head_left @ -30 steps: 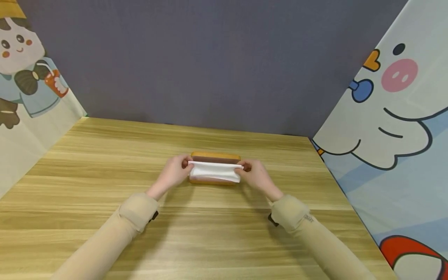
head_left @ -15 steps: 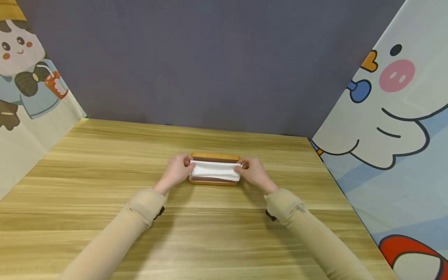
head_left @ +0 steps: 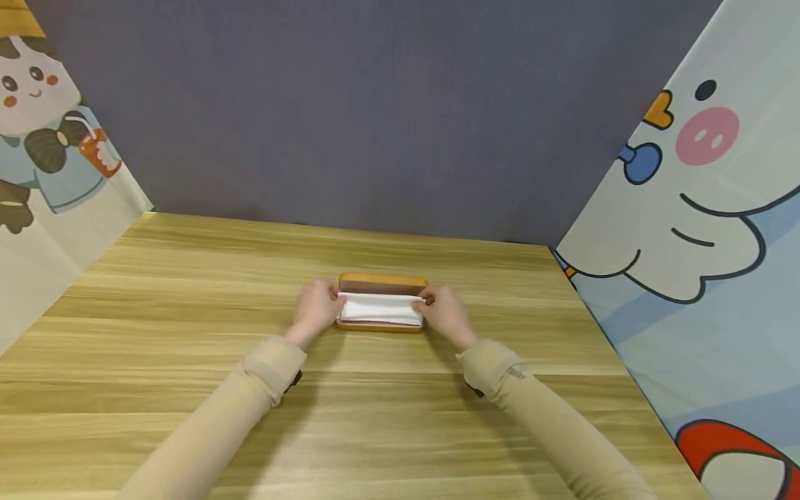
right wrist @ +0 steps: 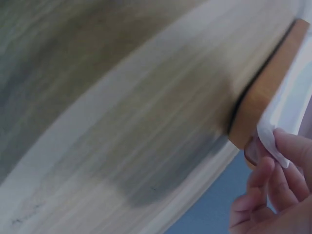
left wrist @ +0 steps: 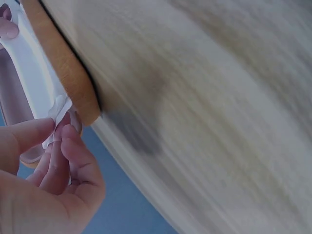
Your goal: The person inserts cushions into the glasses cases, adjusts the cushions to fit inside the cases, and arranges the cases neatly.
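An orange-brown glasses case point(head_left: 382, 279) lies open on the table, its mauve-brown lining showing along the raised lid. Across its lower half stretches a folded white cloth point(head_left: 381, 309). My left hand point(head_left: 317, 309) pinches the cloth's left end between thumb and fingers. At the other end my right hand point(head_left: 445, 314) pinches it the same way. In the left wrist view the cloth's corner point(left wrist: 59, 108) bunches at the fingertips, right by the case's rounded end point(left wrist: 78, 90). The right wrist view has the cloth's edge point(right wrist: 273, 136) folded under the thumb beside the case's orange wall point(right wrist: 265, 90).
The wood-grain table point(head_left: 375, 417) extends around the case on all sides. A grey panel point(head_left: 350, 118) rises behind it. Cartoon-printed sheets, one on the left point(head_left: 62, 229) and one on the right point(head_left: 719, 229), border the table.
The cloth has come down into the lower half of the case, more of the lid lining showing above it. The right hand has shifted slightly left, and both forearms have drawn inward.
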